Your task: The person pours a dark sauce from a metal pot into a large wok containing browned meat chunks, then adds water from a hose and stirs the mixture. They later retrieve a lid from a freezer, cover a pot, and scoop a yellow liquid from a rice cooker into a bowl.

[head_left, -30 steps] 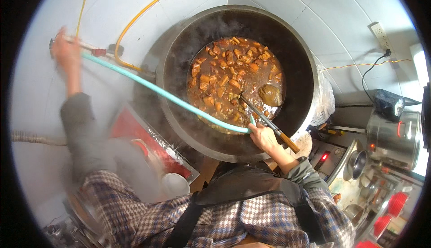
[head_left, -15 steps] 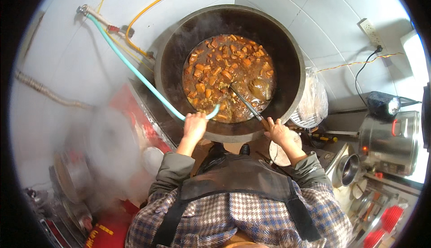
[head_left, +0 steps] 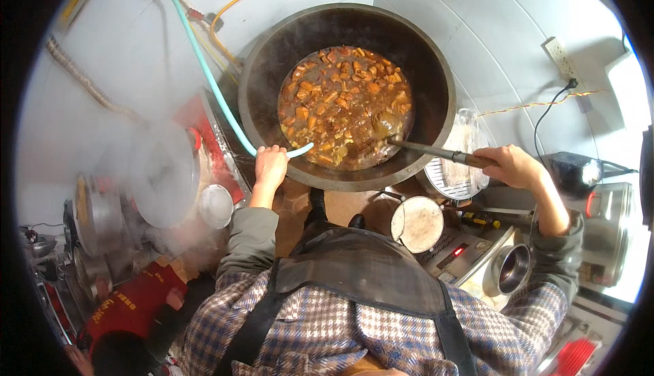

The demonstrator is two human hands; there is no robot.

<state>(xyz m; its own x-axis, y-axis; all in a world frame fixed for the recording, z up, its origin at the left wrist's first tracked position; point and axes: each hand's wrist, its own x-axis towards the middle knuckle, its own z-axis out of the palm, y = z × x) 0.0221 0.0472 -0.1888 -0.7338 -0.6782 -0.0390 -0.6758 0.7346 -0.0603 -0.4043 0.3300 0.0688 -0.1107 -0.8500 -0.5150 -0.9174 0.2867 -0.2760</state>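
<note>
Stew (head_left: 337, 100) — chunks in dark brown liquid — lies in the bottom of a wide, deep pot (head_left: 429, 90). The left hand (head_left: 271, 166), by the rim between seven and eight o'clock, is curled closed around a turquoise hose (head_left: 221, 103) close to its end; the tip hangs inside the rim at seven. Beyond the rim, toward four o'clock, the right hand (head_left: 512, 166) is wrapped around the handle of a long tool (head_left: 436, 150) — its far end hidden in the stew, near a dark lump (head_left: 386, 124).
</note>
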